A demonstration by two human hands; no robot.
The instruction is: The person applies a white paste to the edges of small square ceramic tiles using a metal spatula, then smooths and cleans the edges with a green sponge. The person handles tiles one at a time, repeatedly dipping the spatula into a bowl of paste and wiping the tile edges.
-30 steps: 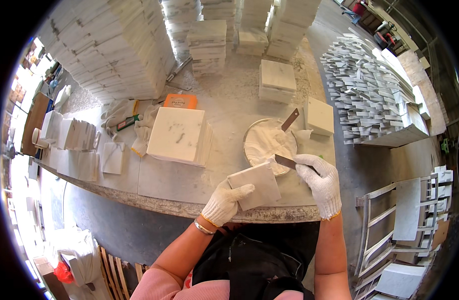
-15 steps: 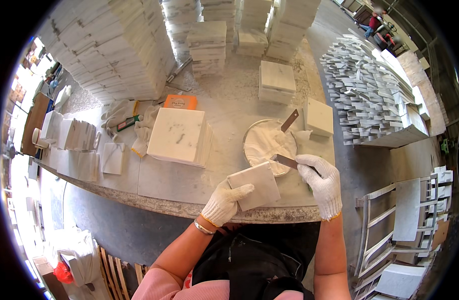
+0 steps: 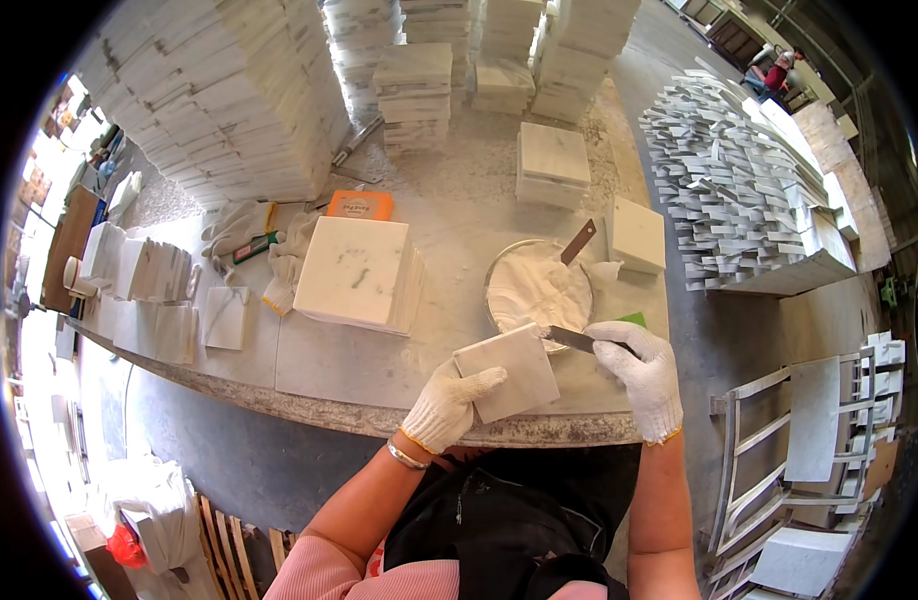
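My gloved left hand [image 3: 449, 405] is closed on a square white stone tile [image 3: 514, 376], thumb across its face, held tilted above the table's front edge. In my gloved right hand [image 3: 643, 372] is a putty knife [image 3: 571, 339] with a dark blade. Its tip meets the tile's upper right corner. Just beyond lies a round pan [image 3: 491, 292] filled with white paste [image 3: 539, 288]; a second putty knife [image 3: 579, 241] stands in the paste, its brown end leaning to the right. A green piece [image 3: 632, 319] shows partly behind my right hand.
A stack of white tiles [image 3: 354, 270] stands left of the pan, with an orange box [image 3: 361, 205] behind it. More tiles [image 3: 637, 234] lie at the right edge. Tall tile stacks [image 3: 219, 90] rise at the back. A metal rack [image 3: 736, 450] is at right; a person [image 3: 776, 74] is far off.
The putty knife has moved left and slightly down from over the pan's rim to the tile's corner. The green piece shows more. The distant person has shifted right.
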